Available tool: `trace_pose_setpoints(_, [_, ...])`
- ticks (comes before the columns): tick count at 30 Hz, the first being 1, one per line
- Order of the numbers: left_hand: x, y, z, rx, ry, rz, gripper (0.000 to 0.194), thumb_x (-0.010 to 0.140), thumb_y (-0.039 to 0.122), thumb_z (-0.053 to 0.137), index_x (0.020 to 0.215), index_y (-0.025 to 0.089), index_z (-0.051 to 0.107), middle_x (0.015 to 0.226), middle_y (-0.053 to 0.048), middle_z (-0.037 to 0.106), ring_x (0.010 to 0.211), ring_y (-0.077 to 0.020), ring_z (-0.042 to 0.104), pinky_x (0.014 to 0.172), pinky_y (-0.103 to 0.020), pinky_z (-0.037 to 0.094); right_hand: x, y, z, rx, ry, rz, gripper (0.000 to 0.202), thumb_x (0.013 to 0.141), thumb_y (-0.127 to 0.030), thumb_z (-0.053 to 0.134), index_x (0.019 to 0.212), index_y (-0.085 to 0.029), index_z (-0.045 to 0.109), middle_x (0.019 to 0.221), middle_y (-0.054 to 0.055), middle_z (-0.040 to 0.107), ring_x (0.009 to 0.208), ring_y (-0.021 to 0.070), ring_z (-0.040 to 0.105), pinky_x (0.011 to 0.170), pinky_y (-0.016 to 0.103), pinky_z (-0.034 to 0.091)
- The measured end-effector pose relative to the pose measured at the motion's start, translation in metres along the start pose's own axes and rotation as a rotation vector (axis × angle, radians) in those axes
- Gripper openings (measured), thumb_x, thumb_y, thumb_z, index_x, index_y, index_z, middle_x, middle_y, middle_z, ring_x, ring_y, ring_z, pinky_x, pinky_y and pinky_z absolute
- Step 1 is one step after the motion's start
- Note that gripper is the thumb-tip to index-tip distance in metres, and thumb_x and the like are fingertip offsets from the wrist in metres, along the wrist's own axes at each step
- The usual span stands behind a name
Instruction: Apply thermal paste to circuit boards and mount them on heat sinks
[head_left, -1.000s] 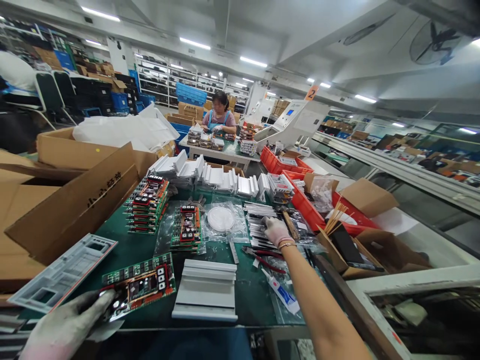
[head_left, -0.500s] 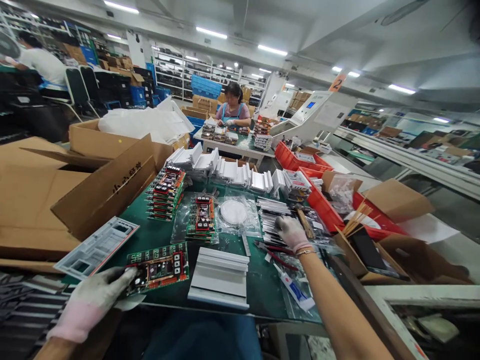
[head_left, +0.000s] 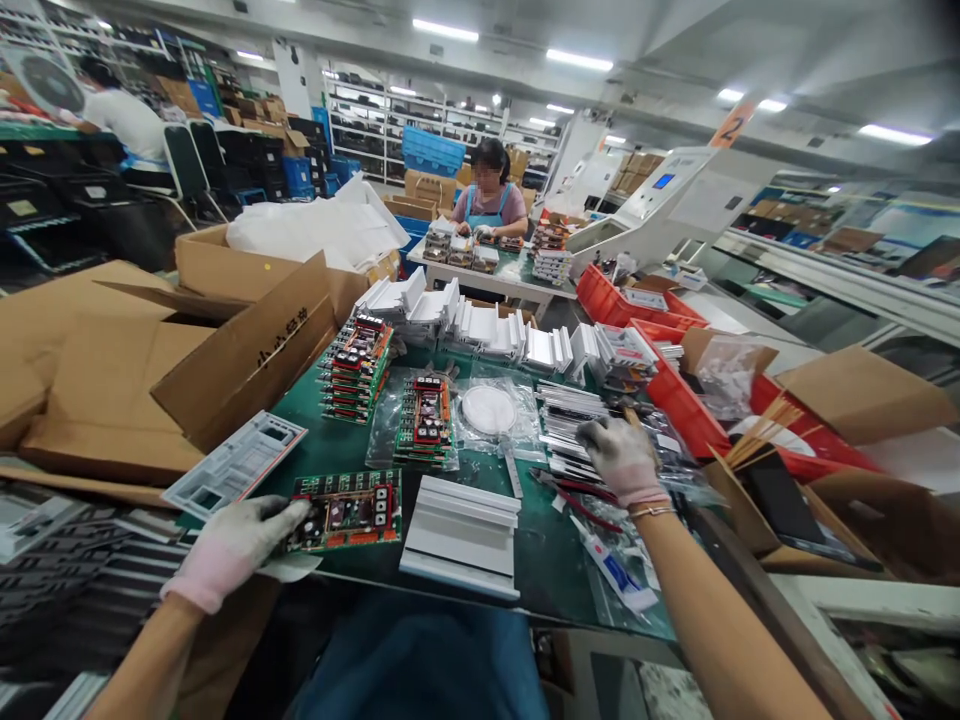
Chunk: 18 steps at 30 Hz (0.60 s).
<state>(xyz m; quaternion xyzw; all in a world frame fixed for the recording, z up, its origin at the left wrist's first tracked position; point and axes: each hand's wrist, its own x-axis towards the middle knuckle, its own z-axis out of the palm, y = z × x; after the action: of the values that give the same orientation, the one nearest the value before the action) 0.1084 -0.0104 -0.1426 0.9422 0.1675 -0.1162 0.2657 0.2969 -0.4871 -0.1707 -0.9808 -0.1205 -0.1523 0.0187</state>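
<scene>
Gripping the left end of a green circuit board (head_left: 346, 512), the gloved left hand (head_left: 238, 545) has its fingers curled around the board's edge, and the board lies flat near the front edge of the green table (head_left: 540, 560). Just right of the board rests a pale ribbed metal profile (head_left: 461, 535), close beside it but not touching as far as can be seen. The gloved right hand (head_left: 619, 458) is laid palm down toward the table's right side on a stack of thin silvery strips (head_left: 568, 430), its fingers bent onto them; whether it pinches a strip cannot be told. Near that wrist lie red-handled pliers (head_left: 577, 497) and a small white tube (head_left: 611, 572) in clear wrap. Further back, toward the middle of the table, stand two stacks of circuit boards (head_left: 426, 422), a round white disc in a clear bag (head_left: 488, 409), and a row of white profiles (head_left: 480, 325) along the far edge. An open cardboard box (head_left: 225, 350) crowds the left edge, red bins (head_left: 675, 400) the right. Beyond, a person in a blue apron (head_left: 490, 200) sits at another table.
</scene>
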Motion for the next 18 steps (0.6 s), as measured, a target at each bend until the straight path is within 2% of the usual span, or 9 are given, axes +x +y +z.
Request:
trace_pose_setpoints(4, [0.007,0.001,-0.003,0.019,-0.009,0.028,0.067,0.068,0.077,0.029,0.07,0.021,0.068,0.076,-0.011,0.074,0.078,-0.0307,0.068,0.072,-0.035,0.045,-0.015,-0.011,-0.022,0.1,0.166,0.141,0.031,0.096,-0.035,0.046,0.102,-0.016,0.069,0.093,0.013,0.07,0.092,0.0268,0.064,0.082,0.035,0.045])
trace_pose_setpoints(6, [0.011,0.003,-0.005,0.024,-0.026,0.038,0.067,0.067,0.077,0.03,0.069,0.022,0.068,0.075,-0.01,0.074,0.076,-0.0302,0.068,0.071,-0.035,0.045,-0.033,-0.024,-0.039,0.253,0.259,0.235,0.04,0.099,-0.041,0.038,0.113,-0.014,0.064,0.088,0.011,0.072,0.082,0.0238,0.068,0.076,0.034,0.05])
trace_pose_setpoints(7, [0.012,0.003,-0.005,0.025,-0.036,0.038,0.067,0.067,0.077,0.031,0.069,0.021,0.068,0.075,-0.009,0.074,0.076,-0.0299,0.068,0.07,-0.035,0.045,-0.044,-0.032,-0.049,0.423,0.317,0.291,0.042,0.098,-0.045,0.039,0.114,-0.016,0.063,0.086,0.009,0.073,0.079,0.0232,0.069,0.074,0.034,0.052])
trace_pose_setpoints(9, [0.014,0.006,-0.005,0.037,-0.055,0.039,0.067,0.067,0.077,0.031,0.069,0.021,0.068,0.073,-0.009,0.073,0.074,-0.0289,0.067,0.068,-0.034,0.045,-0.07,-0.048,-0.07,0.705,0.341,0.293,0.041,0.093,-0.054,0.044,0.105,-0.022,0.068,0.092,0.007,0.075,0.084,0.0246,0.07,0.077,0.038,0.055])
trace_pose_setpoints(10, [0.014,0.007,-0.005,0.046,-0.059,0.042,0.066,0.068,0.076,0.032,0.068,0.021,0.068,0.071,-0.009,0.072,0.073,-0.0284,0.067,0.068,-0.034,0.044,-0.083,-0.055,-0.079,0.79,0.298,0.291,0.042,0.092,-0.057,0.046,0.1,-0.023,0.07,0.095,0.008,0.076,0.089,0.0258,0.07,0.08,0.04,0.055])
trace_pose_setpoints(12, [0.015,0.008,-0.005,0.063,-0.06,0.052,0.065,0.068,0.075,0.032,0.065,0.021,0.068,0.069,-0.008,0.071,0.071,-0.0278,0.066,0.067,-0.033,0.044,-0.109,-0.067,-0.089,0.924,0.269,0.417,0.044,0.081,-0.065,0.06,0.092,-0.024,0.07,0.09,0.009,0.076,0.087,0.0286,0.072,0.076,0.041,0.058])
trace_pose_setpoints(13, [0.015,0.009,-0.005,0.066,-0.064,0.055,0.065,0.068,0.075,0.032,0.065,0.022,0.067,0.068,-0.008,0.071,0.071,-0.0276,0.066,0.066,-0.033,0.044,-0.121,-0.073,-0.09,0.97,0.272,0.521,0.046,0.073,-0.065,0.069,0.092,-0.023,0.069,0.087,0.009,0.077,0.084,0.0295,0.072,0.073,0.041,0.059])
trace_pose_setpoints(15, [0.016,0.01,-0.004,0.066,-0.076,0.059,0.064,0.068,0.076,0.032,0.064,0.022,0.067,0.068,-0.007,0.071,0.07,-0.0273,0.065,0.066,-0.033,0.043,-0.142,-0.082,-0.084,1.051,0.252,0.728,0.059,0.062,-0.06,0.081,0.104,-0.021,0.066,0.084,0.008,0.077,0.078,0.0292,0.073,0.07,0.04,0.06])
trace_pose_setpoints(18, [0.017,0.012,-0.003,0.069,-0.099,0.064,0.065,0.068,0.077,0.032,0.064,0.022,0.066,0.068,-0.007,0.07,0.07,-0.0268,0.065,0.066,-0.032,0.043,-0.169,-0.093,-0.059,1.172,0.171,0.882,0.083,0.068,-0.057,0.079,0.137,-0.022,0.049,0.095,0.007,0.077,0.076,0.0266,0.073,0.073,0.04,0.06])
